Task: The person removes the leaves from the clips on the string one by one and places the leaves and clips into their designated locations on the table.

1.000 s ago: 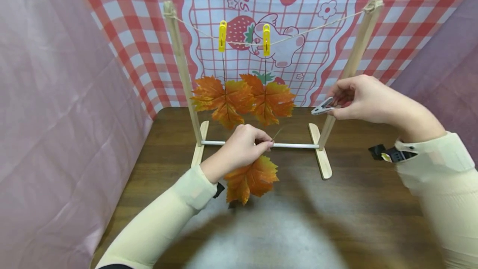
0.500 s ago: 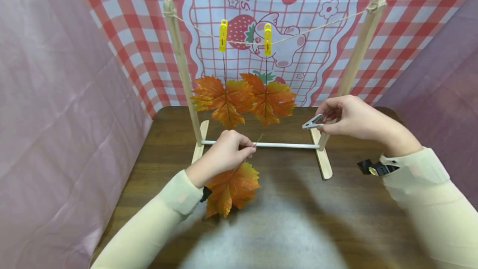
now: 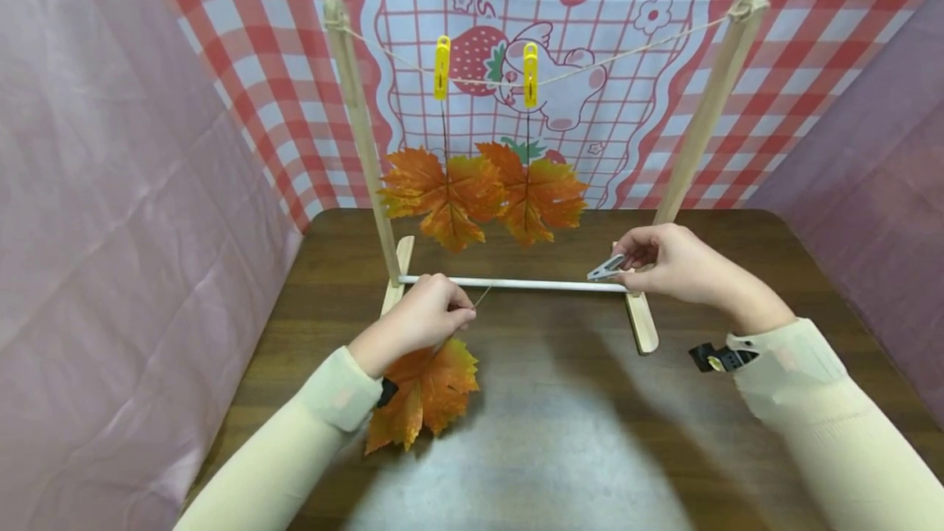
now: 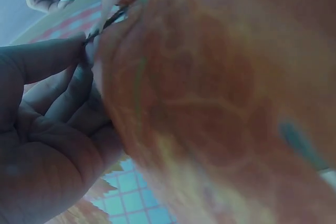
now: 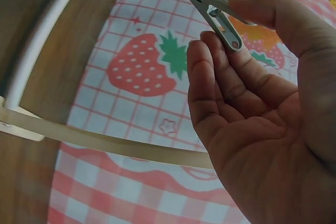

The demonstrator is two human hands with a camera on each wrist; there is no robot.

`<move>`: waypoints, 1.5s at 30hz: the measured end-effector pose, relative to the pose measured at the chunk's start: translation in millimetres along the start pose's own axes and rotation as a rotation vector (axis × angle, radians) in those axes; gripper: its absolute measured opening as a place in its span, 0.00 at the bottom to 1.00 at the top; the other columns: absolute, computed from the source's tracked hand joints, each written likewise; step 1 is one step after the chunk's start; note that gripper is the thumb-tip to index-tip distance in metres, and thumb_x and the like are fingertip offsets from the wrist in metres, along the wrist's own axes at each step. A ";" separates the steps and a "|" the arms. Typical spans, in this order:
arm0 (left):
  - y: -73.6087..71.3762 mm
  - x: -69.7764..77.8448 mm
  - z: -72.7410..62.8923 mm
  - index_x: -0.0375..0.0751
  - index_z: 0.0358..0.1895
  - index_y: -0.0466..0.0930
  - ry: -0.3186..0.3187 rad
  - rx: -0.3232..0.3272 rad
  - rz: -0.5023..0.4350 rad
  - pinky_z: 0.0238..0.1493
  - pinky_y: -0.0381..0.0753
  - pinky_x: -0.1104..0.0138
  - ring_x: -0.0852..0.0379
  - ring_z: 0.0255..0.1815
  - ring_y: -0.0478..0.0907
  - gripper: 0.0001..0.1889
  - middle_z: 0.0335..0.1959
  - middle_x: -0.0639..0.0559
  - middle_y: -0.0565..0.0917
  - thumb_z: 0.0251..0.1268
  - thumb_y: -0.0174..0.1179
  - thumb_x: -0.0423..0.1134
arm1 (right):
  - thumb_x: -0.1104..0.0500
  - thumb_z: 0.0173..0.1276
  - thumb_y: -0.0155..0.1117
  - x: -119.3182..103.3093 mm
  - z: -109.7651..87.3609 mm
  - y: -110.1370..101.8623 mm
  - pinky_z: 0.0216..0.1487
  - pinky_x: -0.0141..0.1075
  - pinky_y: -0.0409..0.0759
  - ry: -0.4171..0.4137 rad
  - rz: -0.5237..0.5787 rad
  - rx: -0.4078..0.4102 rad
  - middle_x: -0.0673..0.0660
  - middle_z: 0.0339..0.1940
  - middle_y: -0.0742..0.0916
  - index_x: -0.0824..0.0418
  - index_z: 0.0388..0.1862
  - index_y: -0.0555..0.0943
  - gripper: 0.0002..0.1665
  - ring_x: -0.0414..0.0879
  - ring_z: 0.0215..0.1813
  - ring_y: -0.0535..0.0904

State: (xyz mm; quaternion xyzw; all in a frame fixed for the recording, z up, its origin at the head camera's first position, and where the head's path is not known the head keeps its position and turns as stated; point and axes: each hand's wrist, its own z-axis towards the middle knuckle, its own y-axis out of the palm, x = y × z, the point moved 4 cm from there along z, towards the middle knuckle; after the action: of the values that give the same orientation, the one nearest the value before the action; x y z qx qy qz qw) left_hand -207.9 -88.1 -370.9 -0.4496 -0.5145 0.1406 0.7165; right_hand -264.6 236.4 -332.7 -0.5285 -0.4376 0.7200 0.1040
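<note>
My left hand (image 3: 424,318) pinches the stem of an orange artificial maple leaf (image 3: 435,392), which hangs low over the table below the fingers. In the left wrist view the leaf (image 4: 210,93) fills most of the picture. Over on the right, my right hand (image 3: 678,269) holds a grey clothespin (image 3: 606,268) between thumb and fingers, near the foot of the right post. The right wrist view shows this clothespin (image 5: 212,11) by its handle end, its tip pointing away from the palm. Two more maple leaves (image 3: 446,195) hang from a string by yellow clothespins (image 3: 442,68).
A wooden stand with a left post (image 3: 357,129), a right post (image 3: 704,121) and a white crossbar (image 3: 538,283) stands on the brown table (image 3: 546,449). The sagging string (image 3: 649,46) spans the post tops. A red-checked cloth (image 3: 258,39) hangs behind; pink drapes flank the sides.
Both hands have come down and to the left in the head view, the left with its leaf, the right with the grey clothespin. The hanging leaves stay put.
</note>
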 end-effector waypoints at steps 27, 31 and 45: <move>29.9 -34.3 -11.3 0.38 0.21 0.87 -0.144 -0.145 0.017 0.23 0.75 0.71 0.66 0.12 0.74 0.13 0.13 0.55 0.81 0.65 0.67 0.28 | 0.69 0.58 0.74 47.4 -0.5 51.4 0.34 0.32 0.79 -0.003 0.022 0.022 0.50 0.28 0.85 0.63 0.35 0.85 0.07 0.44 0.33 0.80; 36.7 -39.4 -12.0 0.36 0.20 0.87 -0.163 -0.170 0.000 0.21 0.75 0.72 0.67 0.09 0.73 0.13 0.14 0.52 0.82 0.65 0.67 0.28 | 0.68 0.58 0.75 51.8 -1.8 60.0 0.34 0.32 0.80 0.007 0.011 0.017 0.49 0.28 0.85 0.64 0.36 0.85 0.08 0.43 0.32 0.81; 53.5 -51.5 -13.2 0.36 0.18 0.85 -0.249 -0.208 0.023 0.23 0.78 0.71 0.59 0.10 0.77 0.14 0.13 0.49 0.82 0.64 0.69 0.28 | 0.68 0.57 0.76 66.8 -2.2 77.7 0.34 0.31 0.81 0.001 0.058 0.047 0.50 0.27 0.85 0.66 0.35 0.85 0.09 0.44 0.32 0.82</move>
State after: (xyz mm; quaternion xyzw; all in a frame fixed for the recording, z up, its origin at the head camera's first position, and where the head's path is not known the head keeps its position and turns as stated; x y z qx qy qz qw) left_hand -204.7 -99.1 -445.4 -0.5063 -0.6058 0.1495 0.5952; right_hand -266.5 232.2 -435.2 -0.5389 -0.4050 0.7324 0.0956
